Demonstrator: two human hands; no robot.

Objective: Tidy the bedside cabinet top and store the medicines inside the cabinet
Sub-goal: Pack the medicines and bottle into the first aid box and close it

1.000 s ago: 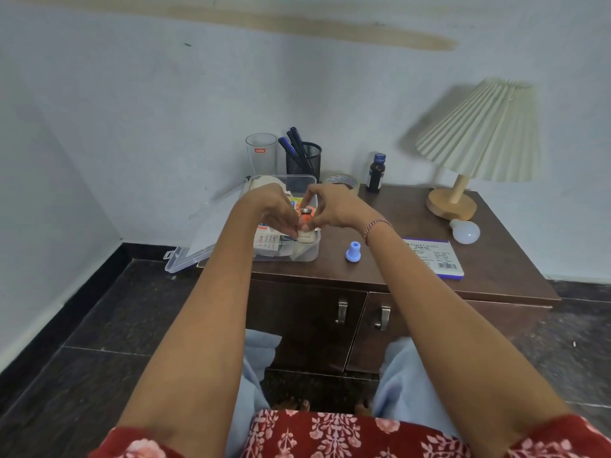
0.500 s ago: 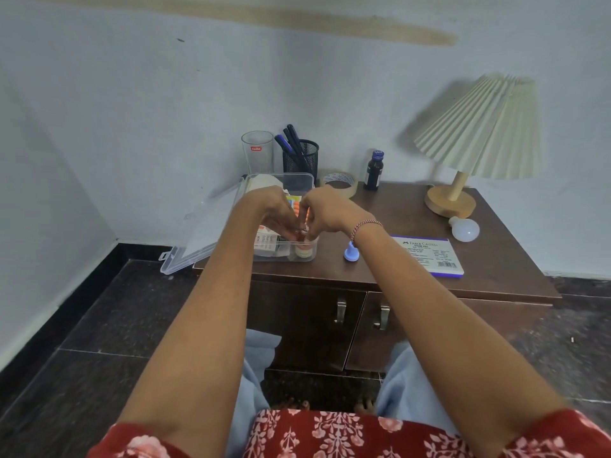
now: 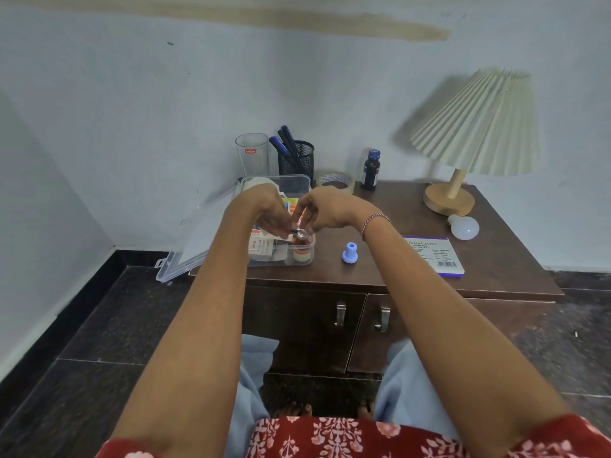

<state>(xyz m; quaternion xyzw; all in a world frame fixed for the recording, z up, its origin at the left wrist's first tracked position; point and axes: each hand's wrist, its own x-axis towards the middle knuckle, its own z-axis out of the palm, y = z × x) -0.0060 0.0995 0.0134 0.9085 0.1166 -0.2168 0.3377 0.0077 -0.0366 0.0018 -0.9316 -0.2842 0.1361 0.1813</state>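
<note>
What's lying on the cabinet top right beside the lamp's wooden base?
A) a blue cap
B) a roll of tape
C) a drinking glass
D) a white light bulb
D: the white light bulb lies right against the lamp's wooden base on the cabinet top.

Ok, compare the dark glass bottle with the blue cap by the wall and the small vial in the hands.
The dark glass bottle with the blue cap stands alone at the back of the brown wooden cabinet top, untouched; the small vial sits over the clear plastic box, both hands at its top. The bottle is taller and dark; the vial is squat with an orange tint. Both stand upright.
</note>
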